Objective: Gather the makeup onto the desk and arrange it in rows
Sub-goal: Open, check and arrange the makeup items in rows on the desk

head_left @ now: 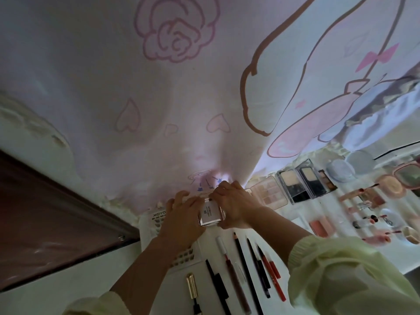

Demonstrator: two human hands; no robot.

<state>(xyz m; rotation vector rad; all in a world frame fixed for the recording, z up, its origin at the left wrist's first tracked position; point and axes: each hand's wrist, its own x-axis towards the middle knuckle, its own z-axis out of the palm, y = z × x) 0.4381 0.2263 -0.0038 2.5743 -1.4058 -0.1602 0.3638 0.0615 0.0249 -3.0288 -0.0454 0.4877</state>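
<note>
Both my hands grip a small square compact (210,215) with a white label on its back, held at the far edge of the white desk (302,226). My left hand (181,214) clasps its left side and my right hand (234,205) its right side and top. Eyeshadow palettes (269,193) and two powder compacts (302,180) lie in a row to the right. Nearer me, several pencils and liners (250,267) lie side by side, with a gold tube (192,285) to their left. Blushes, round compacts and lip tubes (368,208) fill the far right.
A white slotted plastic basket (154,221) sits under my left forearm. A pink curtain (181,98) printed with roses and hearts hangs right behind the desk. A dark brown ledge (45,223) runs at the left.
</note>
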